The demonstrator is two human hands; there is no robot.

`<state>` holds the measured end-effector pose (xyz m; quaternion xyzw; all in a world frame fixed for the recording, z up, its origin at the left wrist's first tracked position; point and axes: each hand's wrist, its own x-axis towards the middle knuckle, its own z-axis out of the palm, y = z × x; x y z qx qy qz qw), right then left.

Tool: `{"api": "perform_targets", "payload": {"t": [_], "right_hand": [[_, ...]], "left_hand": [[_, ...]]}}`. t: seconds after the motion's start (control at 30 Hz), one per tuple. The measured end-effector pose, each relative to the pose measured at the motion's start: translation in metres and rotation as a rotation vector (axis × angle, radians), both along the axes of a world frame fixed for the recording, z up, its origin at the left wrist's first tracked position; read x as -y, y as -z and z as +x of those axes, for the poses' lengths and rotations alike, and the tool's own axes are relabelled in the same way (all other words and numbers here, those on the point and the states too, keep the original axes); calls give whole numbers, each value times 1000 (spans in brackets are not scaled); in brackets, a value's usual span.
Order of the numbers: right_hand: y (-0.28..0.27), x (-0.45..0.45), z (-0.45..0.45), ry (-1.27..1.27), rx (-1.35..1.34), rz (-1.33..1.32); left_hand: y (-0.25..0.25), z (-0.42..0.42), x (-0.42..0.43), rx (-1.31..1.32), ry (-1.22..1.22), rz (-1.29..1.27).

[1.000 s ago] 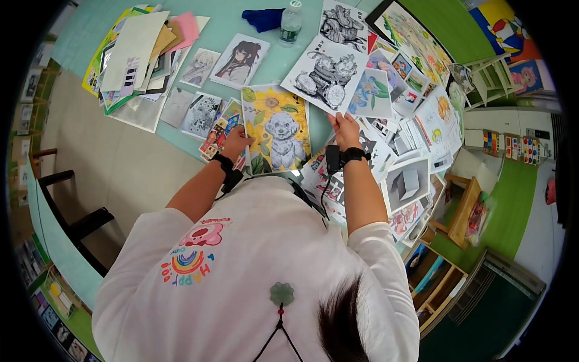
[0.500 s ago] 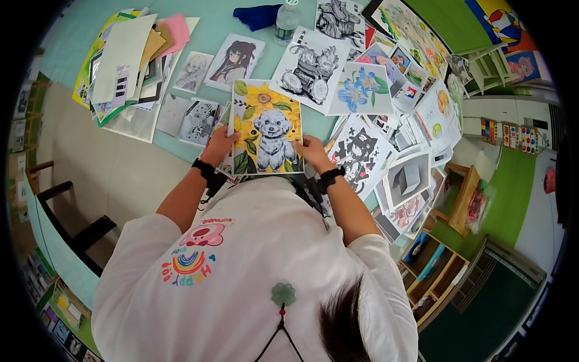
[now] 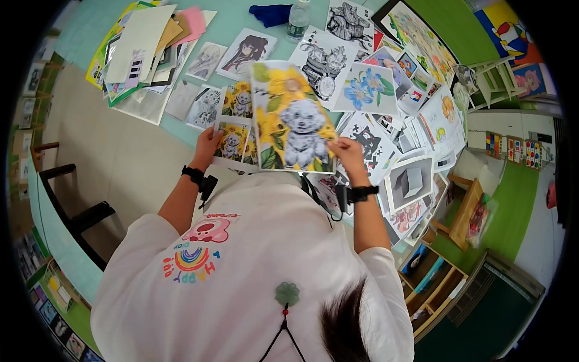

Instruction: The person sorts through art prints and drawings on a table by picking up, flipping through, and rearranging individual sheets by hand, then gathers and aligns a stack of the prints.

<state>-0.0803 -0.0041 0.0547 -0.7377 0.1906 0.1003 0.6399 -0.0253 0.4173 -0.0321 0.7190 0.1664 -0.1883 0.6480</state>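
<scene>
My right hand (image 3: 348, 152) pinches the lower right edge of a sunflower-and-dog picture (image 3: 303, 123), which is slightly blurred. Partly behind it, a sheet with smaller dog-and-sunflower pictures (image 3: 234, 142) has its left edge in my left hand (image 3: 208, 145). Just beyond lie the dragon drawing (image 3: 322, 63) and the blue flower picture (image 3: 363, 88). To the left of these, the dark-haired figure picture (image 3: 247, 53) rests on the table beside a paler portrait (image 3: 207, 60).
A stack of papers and folders (image 3: 142, 51) is at the table's far left. A bottle (image 3: 298, 21) stands by a blue cloth (image 3: 269, 15) at the back. Loose prints (image 3: 411, 181) crowd the right side, and a black chair (image 3: 90, 216) is at left.
My right hand let go of the dragon drawing and took hold of the sunflower-and-dog picture, now shifted right. The sheet of smaller pictures has come into view in my left hand.
</scene>
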Motion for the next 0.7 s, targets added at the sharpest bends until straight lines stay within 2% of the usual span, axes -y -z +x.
{"api": "perform_targets", "payload": {"t": [0.1, 0.17, 0.3, 0.4, 0.5, 0.57, 0.6, 0.7], "right_hand": [[2, 54, -30, 219, 20, 166], [13, 82, -40, 304, 79, 358], [-10, 84, -33, 297, 13, 537], [-31, 79, -22, 313, 65, 753], [-23, 93, -10, 285, 138, 975], [-7, 109, -5, 172, 201, 1173], [-10, 106, 0, 249, 189, 1268], [-27, 100, 6, 430, 228, 1234]], "left_hand": [[-21, -20, -7, -64, -1, 24], [-8, -28, -11, -43, -13, 2], [-17, -33, 4, -82, 28, 57], [-4, -34, 14, 216, 69, 58], [-8, -34, 20, 219, 124, 90], [11, -33, 20, 199, 130, 71], [11, -33, 23, 189, 132, 61], [8, -38, 31, -15, 148, 54]]}}
